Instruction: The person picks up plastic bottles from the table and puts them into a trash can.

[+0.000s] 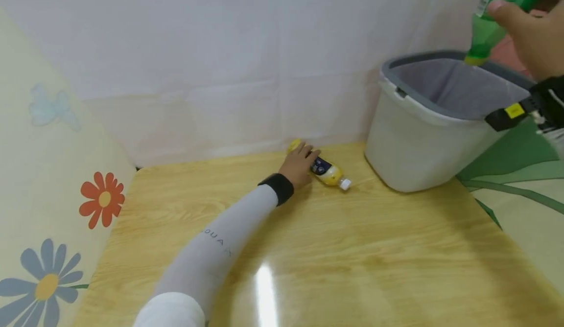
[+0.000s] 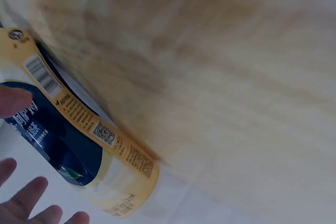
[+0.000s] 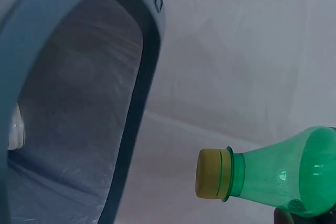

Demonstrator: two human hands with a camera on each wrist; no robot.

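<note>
A yellow drink bottle [image 1: 331, 174] with a dark blue label and white cap lies on its side on the wooden table, close to the back wall. Over it is my left hand [image 1: 298, 164]. In the left wrist view the thumb [image 2: 13, 102] is over the bottle's label, while the other fingers [image 2: 31, 198] are spread and look apart from the bottle. My right hand [image 1: 535, 35] grips a green plastic bottle [image 1: 490, 31] with its yellow cap pointing down, above the bin's rim at the upper right. Part of that hand is outside the head view.
A light grey bin [image 1: 423, 141] with a darker rim and a liner stands at the table's right rear. Inside it, something whitish [image 3: 17, 129] shows in the right wrist view. A pale cloth [image 1: 198, 72] hangs behind the wooden table [image 1: 352, 258]; flower-patterned panels border both sides.
</note>
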